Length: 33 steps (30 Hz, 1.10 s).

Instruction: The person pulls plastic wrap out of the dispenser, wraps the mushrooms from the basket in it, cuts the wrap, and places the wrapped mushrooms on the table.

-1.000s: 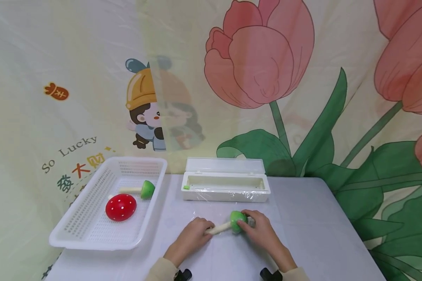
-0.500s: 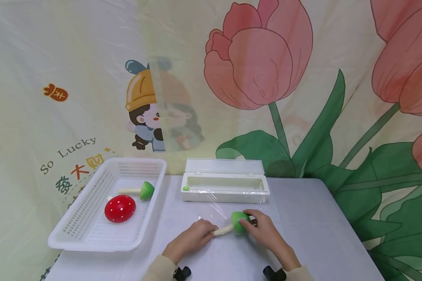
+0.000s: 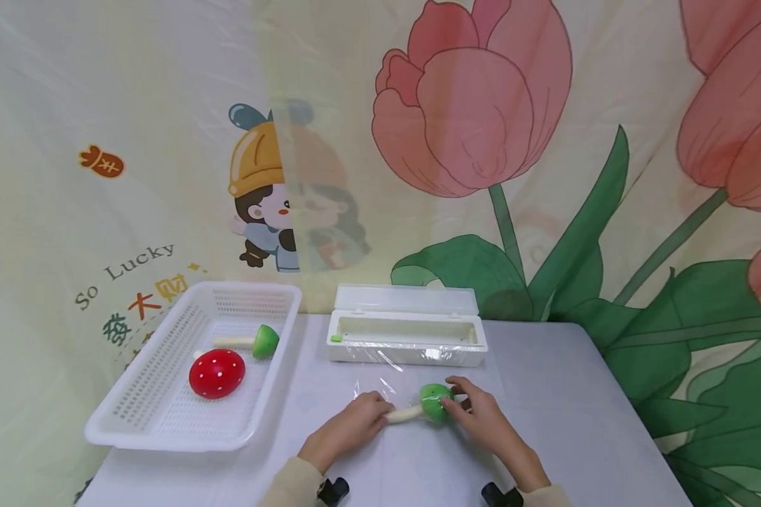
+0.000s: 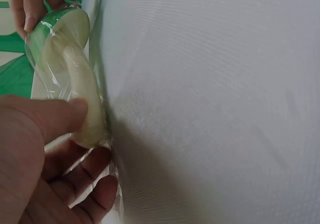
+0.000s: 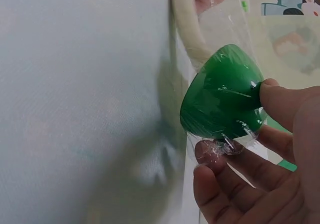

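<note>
A toy mushroom with a green cap and cream stem (image 3: 435,403) lies between the hands on the near side of the white box (image 3: 412,354). Clear cling film (image 5: 235,27) wraps round the cap (image 5: 222,97) and stem, wrinkled and shiny. The left hand (image 3: 354,422) pinches the stem's end; in the left wrist view its thumb presses the stem (image 4: 87,94) from above, fingers curled below. At the cap's far end is the right hand (image 3: 487,421), its thumb on the cap's side and fingertips gathering film under it.
A white perforated basket (image 3: 165,422) on the left holds a red white-dotted mushroom cap (image 3: 217,374) and another green-capped mushroom (image 3: 265,342). Film stretches from the box, its lid (image 3: 406,298) raised, towards the hands. Behind the table (image 3: 564,394) hangs a tulip-printed cloth (image 3: 472,120).
The mushroom has shifted slightly right with both hands. The right fingers have spread round the cap's end, showing more of the cap, and film creases now show between box and mushroom.
</note>
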Available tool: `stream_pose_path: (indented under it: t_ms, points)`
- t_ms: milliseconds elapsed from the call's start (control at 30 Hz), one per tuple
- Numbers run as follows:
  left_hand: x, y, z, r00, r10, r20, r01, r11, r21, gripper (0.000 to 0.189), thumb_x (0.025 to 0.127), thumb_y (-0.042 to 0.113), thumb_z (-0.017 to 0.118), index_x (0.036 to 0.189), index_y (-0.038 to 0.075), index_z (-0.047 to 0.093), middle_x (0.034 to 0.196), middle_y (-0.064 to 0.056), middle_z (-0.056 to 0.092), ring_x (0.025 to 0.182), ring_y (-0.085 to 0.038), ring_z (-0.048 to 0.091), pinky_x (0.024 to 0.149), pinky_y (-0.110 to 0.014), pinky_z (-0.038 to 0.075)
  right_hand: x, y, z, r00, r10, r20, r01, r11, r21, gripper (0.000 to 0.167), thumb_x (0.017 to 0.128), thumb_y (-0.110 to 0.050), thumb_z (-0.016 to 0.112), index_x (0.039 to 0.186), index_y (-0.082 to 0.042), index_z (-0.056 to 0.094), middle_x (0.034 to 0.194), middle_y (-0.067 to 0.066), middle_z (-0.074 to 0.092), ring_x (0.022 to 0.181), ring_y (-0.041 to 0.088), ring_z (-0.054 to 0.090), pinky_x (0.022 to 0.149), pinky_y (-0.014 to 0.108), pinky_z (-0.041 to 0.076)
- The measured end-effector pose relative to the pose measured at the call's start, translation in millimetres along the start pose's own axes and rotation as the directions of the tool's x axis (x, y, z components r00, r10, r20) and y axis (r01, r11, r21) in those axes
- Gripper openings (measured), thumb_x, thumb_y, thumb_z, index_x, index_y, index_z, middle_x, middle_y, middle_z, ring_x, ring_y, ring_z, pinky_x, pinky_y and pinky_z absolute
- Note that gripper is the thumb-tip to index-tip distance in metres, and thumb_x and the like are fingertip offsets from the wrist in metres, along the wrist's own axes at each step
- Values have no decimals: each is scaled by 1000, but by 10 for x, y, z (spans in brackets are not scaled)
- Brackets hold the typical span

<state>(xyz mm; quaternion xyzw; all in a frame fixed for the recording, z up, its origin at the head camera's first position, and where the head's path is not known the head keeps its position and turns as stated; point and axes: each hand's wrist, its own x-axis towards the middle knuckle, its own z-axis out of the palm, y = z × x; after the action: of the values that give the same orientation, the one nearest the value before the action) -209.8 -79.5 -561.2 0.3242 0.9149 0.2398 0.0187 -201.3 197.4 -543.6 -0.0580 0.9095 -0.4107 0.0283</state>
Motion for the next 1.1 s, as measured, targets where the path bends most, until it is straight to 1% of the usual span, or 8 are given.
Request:
stream_pose_path:
  t_ms: [133, 333, 433, 633, 800, 900, 1000, 1100]
  points:
    - [-14, 6, 5, 999, -31, -42, 32, 999, 16, 20, 96, 15, 71, 113, 7, 78, 105, -2, 60, 93, -10, 54, 87, -29, 52, 18, -8, 38, 1000, -9, -8, 9, 1000, -1, 36, 99, -30, 70, 127, -9, 65, 119, 11, 72, 82, 11, 66, 65, 23, 54]
    - [4, 61, 47, 980, -86, -177, 95, 995, 44, 56, 82, 25, 86, 131, 9, 65, 116, -3, 61, 102, -18, 58, 90, -37, 51, 38, -12, 40, 1000, 18, -3, -19, 999, -28, 39, 99, -35, 69, 125, -6, 68, 118, 10, 72, 85, 11, 68, 68, 26, 57]
    - [35, 70, 80, 973, -81, -215, 99, 992, 75, 56, 77, 22, 89, 127, 16, 64, 111, 1, 63, 99, -18, 59, 86, -36, 50, 49, -4, 30, 1000, 23, -5, -23, 999, -44, 41, 99, -37, 68, 124, -4, 69, 117, 9, 73, 88, 12, 69, 71, 27, 58]
    - [111, 73, 115, 984, -77, -159, 96, 989, 115, 29, 78, 14, 87, 104, 16, 72, 94, 4, 68, 85, -14, 59, 78, -32, 51, 104, -2, 4, 1000, 9, -15, -10, 997, -75, 34, 100, -33, 68, 117, -4, 73, 110, 8, 74, 92, 15, 68, 77, 33, 59]
    - [170, 65, 74, 990, -53, -129, 75, 982, 172, 19, 84, 13, 81, 102, 14, 76, 90, 2, 71, 80, -13, 59, 74, -29, 51, 136, -41, -40, 995, -50, -85, 40, 993, -112, 43, 100, -27, 68, 134, -2, 63, 131, 17, 67, 124, 35, 63, 100, 54, 53]
    - [192, 45, 40, 993, -40, -113, 62, 978, 200, 17, 87, 13, 78, 104, 12, 77, 92, 0, 71, 80, -14, 60, 73, -28, 51, 166, -59, -41, 983, -141, -115, 128, 985, -113, 47, 96, -17, 74, 139, -4, 60, 137, 16, 64, 131, 36, 58, 103, 56, 51]
    - [219, 16, 22, 995, -67, -79, 80, 981, 175, 17, 91, 13, 75, 107, 11, 77, 98, -1, 69, 86, -15, 62, 77, -30, 53, 215, -74, -8, 974, -212, -80, 204, 974, -100, 50, 89, -5, 79, 136, -7, 63, 140, 13, 62, 132, 33, 58, 104, 52, 51]
    - [242, -3, 9, 994, -105, -37, 108, 986, 129, 19, 93, 13, 73, 111, 10, 76, 103, -1, 67, 92, -16, 62, 83, -32, 55, 263, -81, 43, 969, -245, -21, 242, 965, -97, 56, 84, 3, 80, 136, -6, 62, 142, 15, 59, 132, 34, 57, 106, 50, 50]
